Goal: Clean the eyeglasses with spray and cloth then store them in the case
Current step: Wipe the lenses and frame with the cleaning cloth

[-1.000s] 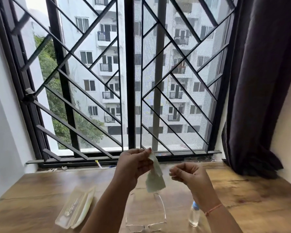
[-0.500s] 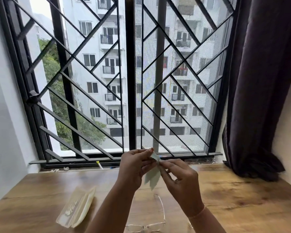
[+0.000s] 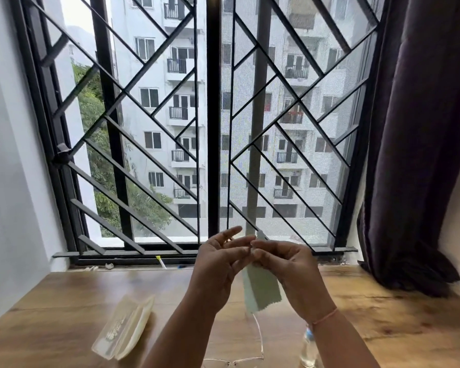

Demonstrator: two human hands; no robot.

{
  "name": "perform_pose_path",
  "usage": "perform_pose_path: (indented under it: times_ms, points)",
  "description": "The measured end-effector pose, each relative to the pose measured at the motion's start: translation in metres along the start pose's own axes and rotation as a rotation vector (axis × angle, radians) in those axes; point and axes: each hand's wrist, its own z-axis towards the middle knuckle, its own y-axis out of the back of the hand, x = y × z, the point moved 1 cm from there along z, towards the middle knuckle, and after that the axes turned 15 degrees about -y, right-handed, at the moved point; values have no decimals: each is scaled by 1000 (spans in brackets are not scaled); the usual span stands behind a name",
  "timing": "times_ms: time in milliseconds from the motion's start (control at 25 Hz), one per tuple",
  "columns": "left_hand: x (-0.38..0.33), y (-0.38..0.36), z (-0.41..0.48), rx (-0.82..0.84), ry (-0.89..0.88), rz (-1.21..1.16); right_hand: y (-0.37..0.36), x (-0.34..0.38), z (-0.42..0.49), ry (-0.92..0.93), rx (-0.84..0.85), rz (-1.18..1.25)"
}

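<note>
A pale green cleaning cloth [image 3: 260,290] hangs from my right hand [image 3: 284,264], pinched by its top edge between thumb and fingers. My left hand [image 3: 221,258] is beside it, fingers spread, not holding the cloth. Both hands are raised above the wooden table [image 3: 383,322]. Thin-framed eyeglasses [image 3: 258,351] lie on the table at the bottom edge of the view, partly hidden behind my arms. A small clear spray bottle [image 3: 307,349] with a blue neck stands at the lower right, partly behind my right forearm. A translucent cream case [image 3: 124,328] lies on the table at the lower left.
A barred window [image 3: 210,128] fills the far side, its sill holding small debris and a pen [image 3: 161,262]. A dark curtain [image 3: 420,128] hangs at the right and bunches onto the table's back corner. A white wall borders the left.
The cloth passed from my left hand to my right. My left hand let go and spread its fingers; the cloth now hangs lower, from the right hand.
</note>
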Motion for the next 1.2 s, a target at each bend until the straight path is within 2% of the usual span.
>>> perform_pose_path:
  times_ms: [120,240,440,560,680,1000,1200]
  points:
    - [-2,1,-1,-4,-12,14,-3,2,-2,57,8,37]
    - [-3,1,-3,-4,-24,46,-6,3,-3,37,1,76]
    - [2,5,-10,-39,-163,448,-8,4,-4,-82,-23,261]
    - [5,4,-16,36,-143,456,-6,8,-2,-107,-44,316]
    - [4,1,-19,160,-155,448,-4,13,-3,-115,-50,303]
    - [2,-3,-22,36,-116,442,1,17,-6,-113,-57,179]
    - [3,-4,-21,43,-309,687,1,15,-5,-86,-93,126]
